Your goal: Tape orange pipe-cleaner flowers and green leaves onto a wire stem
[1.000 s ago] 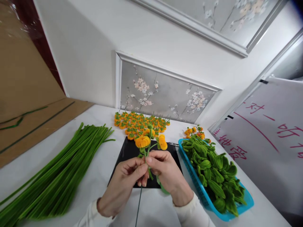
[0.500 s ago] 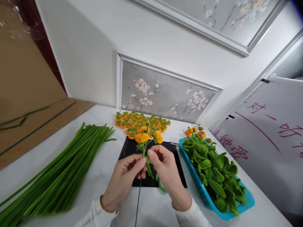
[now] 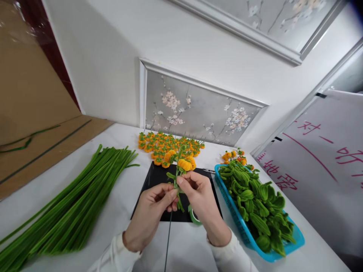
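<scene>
A pipe-cleaner flower sprig (image 3: 181, 166) with orange blooms and green leaves stands upright over the black mat (image 3: 154, 181). My left hand (image 3: 150, 217) pinches its stem from the left, fingers closed. My right hand (image 3: 200, 202) pinches the same stem just above, thumb and forefinger closed on it. A thin green wire stem (image 3: 168, 241) hangs down from the sprig toward me. A roll of green tape (image 3: 194, 218) peeks out under my right hand.
A big bundle of green pipe cleaners (image 3: 70, 206) lies at the left. Several orange flower heads (image 3: 161, 142) are heaped behind the mat. A blue basket (image 3: 295, 236) of green leaves sits at the right. A whiteboard with red writing (image 3: 320, 151) leans at the far right.
The sprig has turned between my fingers, so the blooms now bunch together. Both hands stay pinched on the stem and have shifted slightly upward.
</scene>
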The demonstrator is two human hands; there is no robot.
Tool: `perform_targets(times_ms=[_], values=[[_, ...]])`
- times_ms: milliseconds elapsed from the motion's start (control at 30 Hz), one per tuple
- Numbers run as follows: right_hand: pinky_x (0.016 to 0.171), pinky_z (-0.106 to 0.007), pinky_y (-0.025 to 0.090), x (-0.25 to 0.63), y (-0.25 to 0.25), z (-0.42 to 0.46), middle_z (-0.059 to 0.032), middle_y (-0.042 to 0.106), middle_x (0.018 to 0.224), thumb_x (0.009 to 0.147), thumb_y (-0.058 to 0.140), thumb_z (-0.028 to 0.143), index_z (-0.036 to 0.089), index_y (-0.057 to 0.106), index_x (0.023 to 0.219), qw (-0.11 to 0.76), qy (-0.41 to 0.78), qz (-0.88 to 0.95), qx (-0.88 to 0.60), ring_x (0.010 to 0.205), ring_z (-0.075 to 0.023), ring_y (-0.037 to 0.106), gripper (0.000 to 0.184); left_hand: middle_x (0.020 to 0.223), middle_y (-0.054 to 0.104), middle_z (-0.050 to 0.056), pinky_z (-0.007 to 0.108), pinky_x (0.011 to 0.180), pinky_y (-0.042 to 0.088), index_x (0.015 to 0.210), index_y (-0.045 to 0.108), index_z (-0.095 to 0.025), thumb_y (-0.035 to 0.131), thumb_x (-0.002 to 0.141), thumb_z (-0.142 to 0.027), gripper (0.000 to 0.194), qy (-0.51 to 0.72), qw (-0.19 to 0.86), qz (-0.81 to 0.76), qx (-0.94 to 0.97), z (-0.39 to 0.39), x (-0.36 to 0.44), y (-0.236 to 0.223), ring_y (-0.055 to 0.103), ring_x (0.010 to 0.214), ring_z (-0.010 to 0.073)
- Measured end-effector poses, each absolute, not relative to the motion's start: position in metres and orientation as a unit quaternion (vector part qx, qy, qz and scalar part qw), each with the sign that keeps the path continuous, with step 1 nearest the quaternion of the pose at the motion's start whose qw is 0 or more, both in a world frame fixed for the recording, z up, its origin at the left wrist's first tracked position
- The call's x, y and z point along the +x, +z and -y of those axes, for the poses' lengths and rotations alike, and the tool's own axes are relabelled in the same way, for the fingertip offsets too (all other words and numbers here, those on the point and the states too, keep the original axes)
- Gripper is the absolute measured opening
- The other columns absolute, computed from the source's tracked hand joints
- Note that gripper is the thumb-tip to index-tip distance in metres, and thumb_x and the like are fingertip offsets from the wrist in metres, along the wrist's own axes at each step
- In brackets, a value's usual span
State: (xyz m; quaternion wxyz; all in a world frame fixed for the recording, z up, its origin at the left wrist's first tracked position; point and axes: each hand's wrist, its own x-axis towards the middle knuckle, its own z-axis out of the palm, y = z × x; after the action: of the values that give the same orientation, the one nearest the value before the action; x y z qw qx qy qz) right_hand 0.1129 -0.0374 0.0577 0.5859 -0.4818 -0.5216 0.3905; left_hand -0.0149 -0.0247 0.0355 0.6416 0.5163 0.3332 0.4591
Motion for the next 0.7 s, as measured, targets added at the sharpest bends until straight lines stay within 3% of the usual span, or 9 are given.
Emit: perform_targets(times_ms=[367, 567, 700], values=[[0.048, -0.023, 0.036, 0.111, 0.056, 0.039, 0.0023, 0.051, 0.054, 0.078, 0.063, 0.037, 0.016, 0.058, 0.065, 0.574, 0.403, 0.525, -0.481, 0.049, -0.0107, 0.045, 0.025, 0.057, 0.057, 0.0, 0.023, 0.05, 0.036, 0.061, 0.066, -0.015, 0.07, 0.073, -0.033, 0.022, 0.453, 0.68, -0.318, 0.481, 0.023, -0.015, 0.038, 0.046, 0.053, 0.0108], [0.06, -0.024, 0.042, 0.128, 0.063, 0.04, 0.0002, 0.061, 0.072, 0.075, 0.068, 0.038, 0.016, 0.069, 0.085, 0.501, 0.523, 0.558, -0.406, 0.063, -0.0115, 0.052, 0.024, 0.054, 0.055, -0.002, 0.021, 0.048, 0.034, 0.058, 0.062, -0.015, 0.07, 0.074, -0.034, 0.027, 0.43, 0.728, -0.279, 0.455, 0.024, -0.02, 0.038, 0.045, 0.049, 0.0083], [0.07, -0.029, 0.045, 0.138, 0.066, 0.037, -0.0018, 0.063, 0.074, 0.076, 0.068, 0.037, 0.018, 0.075, 0.079, 0.47, 0.519, 0.608, -0.373, 0.072, -0.0153, 0.056, 0.021, 0.051, 0.055, -0.002, 0.021, 0.047, 0.032, 0.054, 0.058, -0.016, 0.071, 0.073, -0.036, 0.03, 0.428, 0.731, -0.276, 0.453, 0.025, -0.02, 0.037, 0.044, 0.046, 0.0077]])
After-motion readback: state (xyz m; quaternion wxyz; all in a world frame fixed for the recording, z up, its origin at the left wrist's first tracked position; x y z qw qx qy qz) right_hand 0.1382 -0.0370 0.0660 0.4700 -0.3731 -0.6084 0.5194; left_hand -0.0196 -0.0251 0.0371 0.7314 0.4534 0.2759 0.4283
